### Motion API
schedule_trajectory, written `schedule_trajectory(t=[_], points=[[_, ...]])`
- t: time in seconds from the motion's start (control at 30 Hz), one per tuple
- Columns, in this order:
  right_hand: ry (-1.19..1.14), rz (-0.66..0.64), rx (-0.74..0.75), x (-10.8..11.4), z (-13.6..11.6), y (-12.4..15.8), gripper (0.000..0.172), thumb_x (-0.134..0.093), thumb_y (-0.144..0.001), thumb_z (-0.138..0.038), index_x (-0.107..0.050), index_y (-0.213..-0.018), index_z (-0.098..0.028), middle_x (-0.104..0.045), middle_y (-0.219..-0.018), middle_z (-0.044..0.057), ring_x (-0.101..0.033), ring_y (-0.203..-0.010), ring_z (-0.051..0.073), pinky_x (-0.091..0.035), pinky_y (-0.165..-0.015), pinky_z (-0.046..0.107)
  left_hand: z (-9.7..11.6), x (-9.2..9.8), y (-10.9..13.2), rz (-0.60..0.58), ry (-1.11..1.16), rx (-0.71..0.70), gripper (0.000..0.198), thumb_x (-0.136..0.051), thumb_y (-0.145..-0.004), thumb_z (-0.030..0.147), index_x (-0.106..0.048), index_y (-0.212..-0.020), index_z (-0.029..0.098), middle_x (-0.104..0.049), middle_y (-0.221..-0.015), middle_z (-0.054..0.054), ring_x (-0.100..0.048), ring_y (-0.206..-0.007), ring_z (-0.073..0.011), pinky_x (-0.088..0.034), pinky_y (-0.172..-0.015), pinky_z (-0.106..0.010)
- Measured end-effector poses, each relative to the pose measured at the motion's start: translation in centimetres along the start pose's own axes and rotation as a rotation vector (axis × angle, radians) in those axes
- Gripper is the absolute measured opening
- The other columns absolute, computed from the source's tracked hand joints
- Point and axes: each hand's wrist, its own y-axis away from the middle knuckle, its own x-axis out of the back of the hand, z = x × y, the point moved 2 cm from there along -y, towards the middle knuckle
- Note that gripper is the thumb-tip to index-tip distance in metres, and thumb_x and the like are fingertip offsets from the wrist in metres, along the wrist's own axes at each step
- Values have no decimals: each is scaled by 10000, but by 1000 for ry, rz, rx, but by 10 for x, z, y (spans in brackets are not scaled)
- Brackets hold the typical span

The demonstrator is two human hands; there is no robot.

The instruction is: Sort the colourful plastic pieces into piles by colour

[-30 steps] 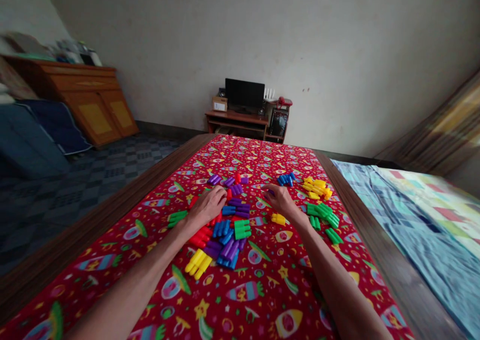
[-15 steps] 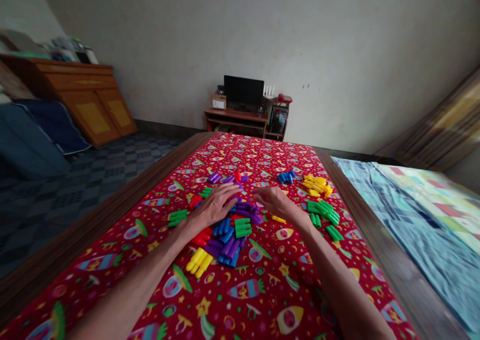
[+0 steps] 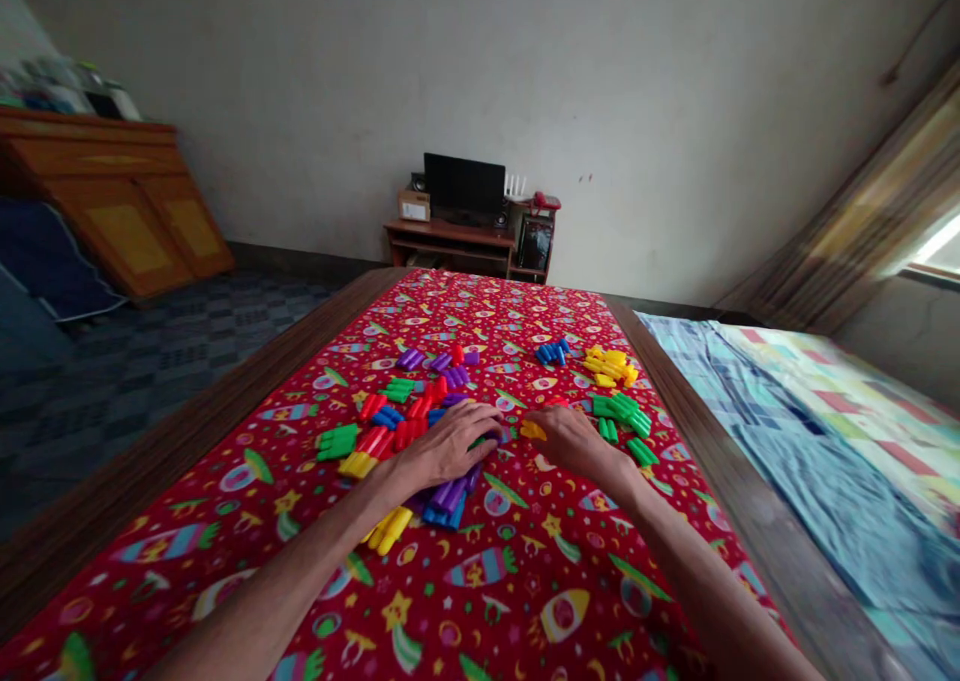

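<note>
Plastic peg-like blocks in several colours lie on a red patterned cloth [image 3: 487, 591]. My left hand [image 3: 457, 443] rests over the middle of a mixed pile, its fingers curved and the thumb apart. A bit of green shows under it, and the blocks below are mostly hidden. Purple blocks [image 3: 450, 496] stick out beneath its wrist side. My right hand [image 3: 574, 439] is bent down with its fingertips closed at a yellow block [image 3: 532, 430]. Something red [image 3: 556, 402] shows just behind its knuckles.
Sorted at the right are blue blocks [image 3: 553, 352], yellow blocks [image 3: 611, 366] and green blocks [image 3: 622, 411]. Red blocks [image 3: 427, 398], a green block [image 3: 337, 442] and yellow blocks [image 3: 388, 531] surround the pile. A bed [image 3: 795, 431] adjoins the table's right edge.
My left hand has come down and nearer onto the pile, covering the green block there. My right hand has lowered to the yellow block. The view has swung slightly right.
</note>
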Motion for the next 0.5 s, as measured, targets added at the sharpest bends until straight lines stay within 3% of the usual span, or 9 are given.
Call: schedule_trajectory(t=[0.07,0.17,0.27,0.37,0.5], points=[[-32,12,-87,14,19,-9,261,-554,-892,-237,-663,-1121,-175,-711,-998,104,-644,-903,198,-478,-780,278,-2,-2,1,8,16,3,231,-465,-968,292,-652,-1073,206,-634,-1246,-74,-552,-1190,-221,-404,-1074,-412],[27,-16,-353,36,66,-25,331,-543,-894,-228,-641,-1205,-169,-715,-1051,118,-657,-937,212,-475,-786,275,-1,-3,2,21,24,14,238,-451,-967,274,-656,-1067,206,-642,-1239,-77,-557,-1188,-222,-410,-1075,-418],[125,-91,-569,44,111,-36,344,-532,-900,-260,-641,-1210,-157,-702,-1107,131,-647,-998,236,-478,-796,281,-1,-4,3,20,32,31,240,-444,-966,267,-658,-1058,210,-644,-1243,-73,-558,-1190,-220,-410,-1080,-416],[227,-175,-640,40,138,-46,322,-488,-908,-229,-657,-1174,-161,-678,-1158,141,-623,-1071,263,-480,-820,305,-3,-5,4,20,39,40,237,-441,-968,271,-656,-1050,213,-645,-1243,-64,-557,-1193,-213,-413,-1082,-406],[277,-231,-636,32,149,-54,336,-441,-880,-109,-692,-1098,-161,-675,-1148,158,-618,-1089,287,-477,-839,337,-4,-7,5,28,47,46,233,-433,-973,268,-651,-1034,213,-648,-1239,-55,-546,-1211,-198,-388,-1110,-392]])
